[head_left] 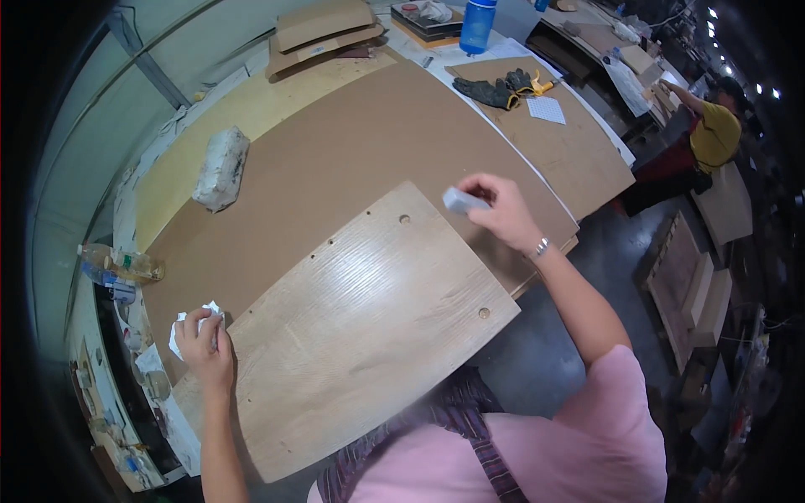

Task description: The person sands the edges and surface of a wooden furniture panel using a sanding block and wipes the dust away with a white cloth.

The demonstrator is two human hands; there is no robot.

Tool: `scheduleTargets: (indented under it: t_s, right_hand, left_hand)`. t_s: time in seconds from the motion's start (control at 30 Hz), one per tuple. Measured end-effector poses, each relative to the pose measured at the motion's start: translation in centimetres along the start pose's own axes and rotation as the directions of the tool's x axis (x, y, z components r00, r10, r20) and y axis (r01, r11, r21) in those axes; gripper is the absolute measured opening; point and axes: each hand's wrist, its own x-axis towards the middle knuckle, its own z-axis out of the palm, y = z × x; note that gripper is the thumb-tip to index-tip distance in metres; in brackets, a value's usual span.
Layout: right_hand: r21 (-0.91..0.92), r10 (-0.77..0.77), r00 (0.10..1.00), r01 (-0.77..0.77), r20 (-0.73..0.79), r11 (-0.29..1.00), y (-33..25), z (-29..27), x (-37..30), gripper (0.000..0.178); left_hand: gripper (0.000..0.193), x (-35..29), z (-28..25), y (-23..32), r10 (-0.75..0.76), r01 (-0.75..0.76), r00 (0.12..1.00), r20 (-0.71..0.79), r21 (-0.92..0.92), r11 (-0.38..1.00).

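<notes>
A light wood-grain panel (360,314) with small drilled holes lies at a slant on the brown board, its near edge close to my body. Beyond its far right corner, my right hand (503,211) grips a small pale grey block (464,201) between thumb and fingers. At the panel's left edge my left hand (205,348) is closed around a crumpled white wad (211,313), which looks like paper or cloth. The fingers partly hide both held things.
A white wrapped block (221,169) rests on the brown board (335,142). Plastic bottles (134,265) stand at the left edge. Dark gloves (490,90), a blue bottle (478,27) and cardboard pieces (323,33) lie farther back. Another person (713,138) works at the far right.
</notes>
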Motion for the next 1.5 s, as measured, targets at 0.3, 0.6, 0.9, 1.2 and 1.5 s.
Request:
scheduleTargets:
  t_s: [0.3, 0.6, 0.9, 1.2, 1.5]
  right_hand:
    - [-0.194, -0.088, 0.994, 0.099, 0.065, 0.976, -1.6, 0.7, -2.0, 0.036]
    - [-0.176, -0.082, 0.996, 0.085, 0.023, 0.981, -2.4, 0.2, -4.5, 0.036]
    - [-0.214, 0.043, 0.999, -0.045, -0.015, 0.976, -3.8, -2.8, -15.4, 0.037]
    - [-0.373, -0.214, 0.888, 0.052, -0.408, 0.926, -3.7, 1.1, -17.7, 0.035]
    - [-0.526, -0.379, 0.753, 0.053, -0.537, 0.849, -3.1, 4.5, -19.3, 0.038]
  left_hand:
    - [0.012, -0.2, 0.0, -0.1, 0.017, -0.017, 1.000, 0.008, 0.005, 1.000]
    - [0.013, 0.0, 0.4, -0.1, 0.010, -0.010, 1.000, 0.007, -0.026, 1.000]
    - [0.012, -0.4, 0.0, 0.0, 0.022, -0.022, 1.000, 0.011, -0.002, 1.000]
    - [0.012, -0.4, 0.4, -0.2, 0.040, -0.040, 0.999, 0.021, -0.006, 0.999]
    - [0.011, -0.7, 0.3, -0.4, 0.056, -0.056, 0.998, 0.022, 0.047, 0.997]
